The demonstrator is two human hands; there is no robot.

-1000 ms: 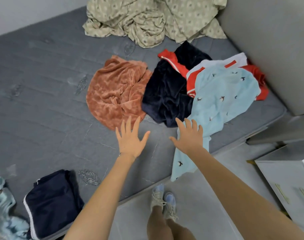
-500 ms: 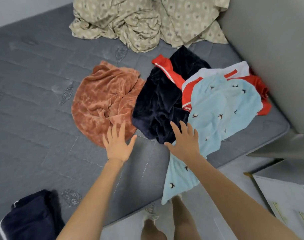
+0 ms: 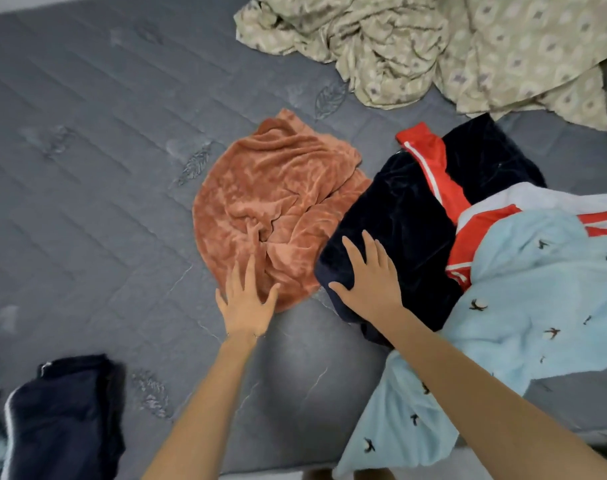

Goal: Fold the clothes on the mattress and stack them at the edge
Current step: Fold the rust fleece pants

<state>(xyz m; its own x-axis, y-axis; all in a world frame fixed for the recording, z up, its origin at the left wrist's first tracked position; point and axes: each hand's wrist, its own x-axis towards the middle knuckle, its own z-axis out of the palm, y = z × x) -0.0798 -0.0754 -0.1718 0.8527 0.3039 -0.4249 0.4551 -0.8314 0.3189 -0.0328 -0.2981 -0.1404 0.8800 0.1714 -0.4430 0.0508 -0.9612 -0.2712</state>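
At the mattress [image 3: 87, 168] edge, lower left, one folded dark garment [image 3: 63, 417] lies stacked. The orange towel [image 3: 274, 209], navy garment [image 3: 399, 216] and pale blue shirt [image 3: 537, 306] lie crumpled; most folding is seemingly left. The left hand [image 3: 246, 303], grip wide, touches the towel; the right hand [image 3: 371, 278], equally flat, presses the navy garment.

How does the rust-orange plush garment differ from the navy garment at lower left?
The rust-orange plush garment lies crumpled mid-mattress; the navy white-trimmed garment sits folded at the near edge. The left hand touches the orange one; nothing touches the navy one. Both rest on the grey mattress.
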